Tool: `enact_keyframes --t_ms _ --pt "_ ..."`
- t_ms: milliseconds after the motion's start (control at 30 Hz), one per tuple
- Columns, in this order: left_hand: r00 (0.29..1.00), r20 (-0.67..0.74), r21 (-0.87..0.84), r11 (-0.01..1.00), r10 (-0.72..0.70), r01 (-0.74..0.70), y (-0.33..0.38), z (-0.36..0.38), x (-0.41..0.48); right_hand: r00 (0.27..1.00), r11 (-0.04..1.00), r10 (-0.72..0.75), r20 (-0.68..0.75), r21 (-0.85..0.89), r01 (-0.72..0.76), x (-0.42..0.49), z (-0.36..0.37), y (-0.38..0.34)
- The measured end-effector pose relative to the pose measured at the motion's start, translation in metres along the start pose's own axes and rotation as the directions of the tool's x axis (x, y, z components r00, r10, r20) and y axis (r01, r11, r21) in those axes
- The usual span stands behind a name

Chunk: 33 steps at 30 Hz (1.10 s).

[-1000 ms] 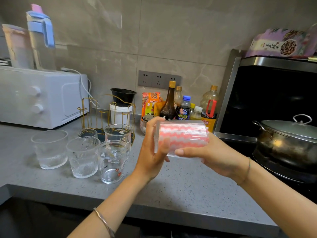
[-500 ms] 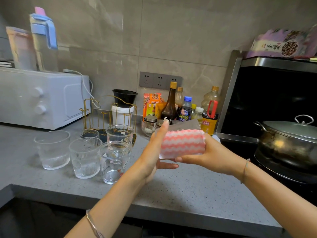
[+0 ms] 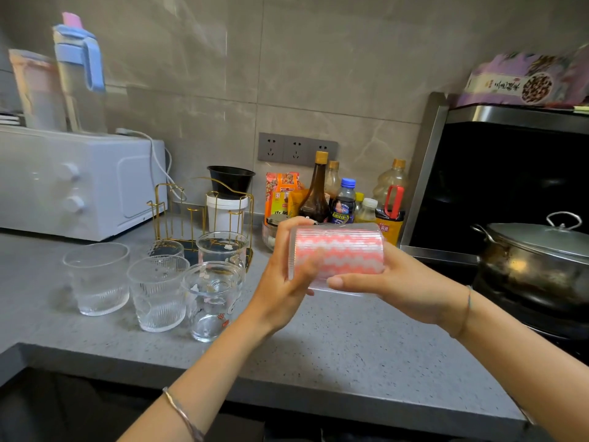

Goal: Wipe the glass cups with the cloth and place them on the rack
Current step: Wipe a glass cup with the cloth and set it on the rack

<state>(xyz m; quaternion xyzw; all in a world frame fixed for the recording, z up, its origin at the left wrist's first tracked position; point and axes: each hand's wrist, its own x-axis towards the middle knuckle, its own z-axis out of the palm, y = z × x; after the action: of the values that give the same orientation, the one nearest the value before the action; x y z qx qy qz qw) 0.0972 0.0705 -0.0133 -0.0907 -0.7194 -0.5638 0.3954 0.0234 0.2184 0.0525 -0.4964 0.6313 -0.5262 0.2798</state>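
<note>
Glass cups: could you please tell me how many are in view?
6. One cup lies sideways in both hands, the cloth inside it; five stand on the counter: three in a front row, two behind them by the gold rack.

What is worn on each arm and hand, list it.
Both forearms are bare, with no sleeves in view and no gloves. The left hand has a thin silver bangle on its wrist. The right hand has a thin cord bracelet, partly bluish.

Counted six glass cups (image 3: 157,291) all up: five stood toward the worktop's (image 3: 350,352) left end, and the sixth cup (image 3: 338,231) was held. One cloth (image 3: 338,258), one rack (image 3: 204,218).
</note>
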Motion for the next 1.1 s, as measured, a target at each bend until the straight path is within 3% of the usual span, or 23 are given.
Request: enact_keyframes --t_ms 100,200,267,400,533,633,733,867,1000,1100 --pt "0.975 0.041 -0.021 0.976 -0.218 0.219 0.008 0.000 0.003 0.999 0.996 0.017 -0.042 -0.092 -0.021 0.000 -0.003 0.002" --pt "0.872 0.084 -0.092 0.868 -0.482 0.489 0.017 0.000 0.008 0.999 0.978 0.012 -0.051 -0.205 -0.022 -0.001 0.000 0.003" --pt "0.830 0.074 -0.125 0.821 -0.552 0.557 0.017 0.002 0.009 0.999 0.979 0.002 -0.054 -0.206 -0.013 -0.001 0.002 0.006" --pt "0.869 -0.075 -0.172 0.865 -0.488 0.471 0.010 0.007 0.005 0.998 0.990 -0.021 -0.058 -0.142 0.013 0.001 0.009 0.007" --pt "0.951 -0.148 -0.084 0.962 -0.272 0.262 0.004 0.008 -0.002 0.990 0.984 0.008 -0.138 0.178 0.017 0.002 0.011 0.007" --pt "0.988 -0.130 0.028 0.996 -0.086 0.090 0.005 0.006 -0.003 0.982 0.958 0.018 -0.190 0.284 0.038 0.002 0.008 0.008" --pt "0.999 -0.046 0.071 0.997 0.012 -0.009 0.008 0.003 -0.003 0.983 0.963 -0.023 -0.185 0.260 0.072 0.002 0.007 0.007" --pt "0.986 0.039 0.124 0.980 -0.163 0.157 0.008 0.001 -0.002 0.975 0.979 -0.065 -0.213 0.177 0.104 0.002 0.005 0.011" --pt "0.853 0.067 -0.042 0.852 -0.518 0.521 0.015 0.003 0.003 0.972 0.992 -0.123 -0.199 -0.059 0.114 0.001 0.009 0.011" --pt "0.805 0.002 -0.086 0.802 -0.593 0.591 0.016 0.006 0.006 0.978 0.996 -0.090 -0.186 -0.036 0.085 0.001 0.013 0.012"
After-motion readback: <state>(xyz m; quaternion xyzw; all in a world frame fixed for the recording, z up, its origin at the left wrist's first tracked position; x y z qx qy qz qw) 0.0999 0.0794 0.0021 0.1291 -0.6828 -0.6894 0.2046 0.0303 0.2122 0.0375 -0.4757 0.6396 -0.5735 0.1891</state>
